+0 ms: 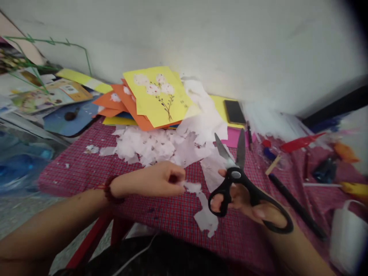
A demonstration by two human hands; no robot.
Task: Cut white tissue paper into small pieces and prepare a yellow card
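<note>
My left hand point(156, 178) is closed in a pinch on a small strip of thin white paper point(193, 187), held just above the checked tablecloth. In my right hand point(243, 201) is a pair of black-handled scissors point(236, 175), my fingers through the loops. Their blades are spread and point away from me, with nothing between them. Below and between my hands lies a torn scrap of white paper point(206, 220). Beyond them is a heap of crumpled white paper pieces point(146, 145). Behind the heap, a yellow card with a flower picture point(161, 96) tops a stack of orange cards point(107, 100).
A phone point(235, 112) rests on yellow paper by the wall. To the right lie a black marker point(297, 207), a red pointed item point(301, 142) and a white container point(347, 232). At left are a green wire rack point(57, 41) and a blue board point(64, 119).
</note>
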